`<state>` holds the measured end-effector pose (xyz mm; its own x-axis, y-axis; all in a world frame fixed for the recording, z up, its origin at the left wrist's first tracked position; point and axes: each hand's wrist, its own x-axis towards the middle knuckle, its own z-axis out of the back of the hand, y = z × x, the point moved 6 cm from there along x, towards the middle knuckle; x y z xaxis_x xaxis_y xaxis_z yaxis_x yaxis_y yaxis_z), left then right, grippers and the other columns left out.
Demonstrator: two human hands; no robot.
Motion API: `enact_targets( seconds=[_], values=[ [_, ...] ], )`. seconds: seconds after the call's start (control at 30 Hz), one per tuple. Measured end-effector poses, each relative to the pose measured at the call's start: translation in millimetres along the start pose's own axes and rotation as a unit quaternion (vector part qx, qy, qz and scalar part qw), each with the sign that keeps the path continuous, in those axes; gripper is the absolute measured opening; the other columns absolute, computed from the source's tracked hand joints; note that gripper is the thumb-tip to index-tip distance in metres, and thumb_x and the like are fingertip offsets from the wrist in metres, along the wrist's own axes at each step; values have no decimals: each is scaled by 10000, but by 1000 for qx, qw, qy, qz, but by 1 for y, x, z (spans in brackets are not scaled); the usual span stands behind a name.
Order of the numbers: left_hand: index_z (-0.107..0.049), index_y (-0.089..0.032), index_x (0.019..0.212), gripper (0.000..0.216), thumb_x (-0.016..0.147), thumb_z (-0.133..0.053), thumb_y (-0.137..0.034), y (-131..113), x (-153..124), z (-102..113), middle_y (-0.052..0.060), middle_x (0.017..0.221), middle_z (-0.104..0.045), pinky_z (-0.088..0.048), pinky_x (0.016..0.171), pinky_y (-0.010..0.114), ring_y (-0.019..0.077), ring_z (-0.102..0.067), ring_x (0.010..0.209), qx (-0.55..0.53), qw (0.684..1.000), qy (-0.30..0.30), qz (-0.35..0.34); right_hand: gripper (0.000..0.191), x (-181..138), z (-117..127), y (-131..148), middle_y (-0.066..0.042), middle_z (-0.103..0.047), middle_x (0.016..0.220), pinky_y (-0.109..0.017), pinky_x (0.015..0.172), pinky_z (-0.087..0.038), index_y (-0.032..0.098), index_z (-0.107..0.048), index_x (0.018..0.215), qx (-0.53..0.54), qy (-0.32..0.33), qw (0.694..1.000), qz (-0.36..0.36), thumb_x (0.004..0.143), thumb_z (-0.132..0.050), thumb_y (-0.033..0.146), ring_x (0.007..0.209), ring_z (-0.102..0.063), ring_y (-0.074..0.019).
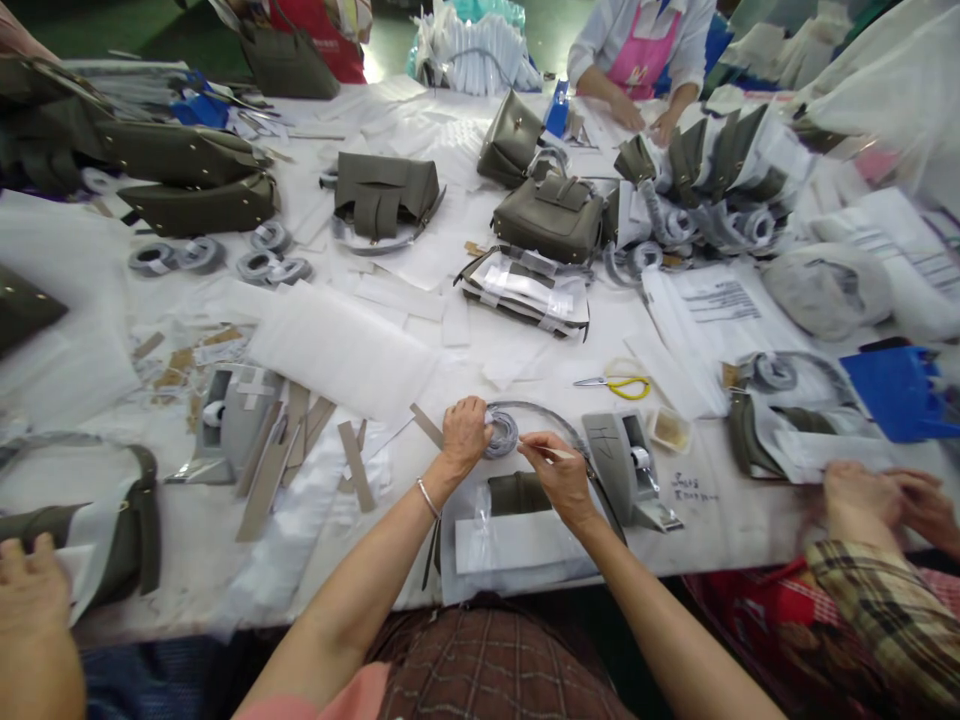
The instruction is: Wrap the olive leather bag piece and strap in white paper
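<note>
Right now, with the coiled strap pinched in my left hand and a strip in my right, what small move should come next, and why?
Probably bring the strip in your right hand across onto the coiled strap. Your left hand pins the coil closed, and the strip's tip sits just beside it, not yet touching, while the strap's loose end arcs off to the right.

Matt leather handbag (551, 215); glossy plastic wrap (480, 500).

A grey strap (501, 433), wrapped in clear film and wound into a tight coil, stands on edge on the white desk (180, 540). Its loose end arcs rightward. A folded olive bag (517, 493) in plastic lies just below.
</note>
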<state>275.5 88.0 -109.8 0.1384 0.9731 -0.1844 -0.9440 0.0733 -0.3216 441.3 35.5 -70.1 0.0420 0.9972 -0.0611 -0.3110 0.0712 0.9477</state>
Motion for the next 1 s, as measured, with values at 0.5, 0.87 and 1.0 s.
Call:
enact_targets(
  seconds=[0.5, 0.87, 1.0],
  values=[
    [-532, -182, 1257, 442, 829, -643, -190, 4, 12, -4, 95, 1198, -606, -444, 941, 328, 232, -552, 1136, -57, 996, 64, -35, 168, 5, -11, -4, -27, -693, 827, -333, 761, -504, 247, -685, 844, -26, 56, 998, 32, 871, -643, 407, 784, -636, -201],
    [-609, -207, 1102, 230, 871, -611, -214, -6, 15, 10, 70, 1101, -591, -485, 818, 302, 216, -620, 989, -29, 997, 67, -35, 162, 8, -26, 10, -58, -672, 824, -372, 753, -493, 239, -668, 863, -178, 99, 962, 180, 932, -527, 279, 809, -615, -229],
    [-583, -228, 1116, 223, 895, -603, -231, -17, 6, 23, 60, 1139, -564, -499, 776, 284, 211, -639, 992, -34, 995, 83, -40, 109, 20, -29, 23, -104, -681, 1104, -458, 921, -454, 225, -672, 881, -303, 55, 912, 271, 914, -568, 231, 1065, -579, -280]
  ],
)
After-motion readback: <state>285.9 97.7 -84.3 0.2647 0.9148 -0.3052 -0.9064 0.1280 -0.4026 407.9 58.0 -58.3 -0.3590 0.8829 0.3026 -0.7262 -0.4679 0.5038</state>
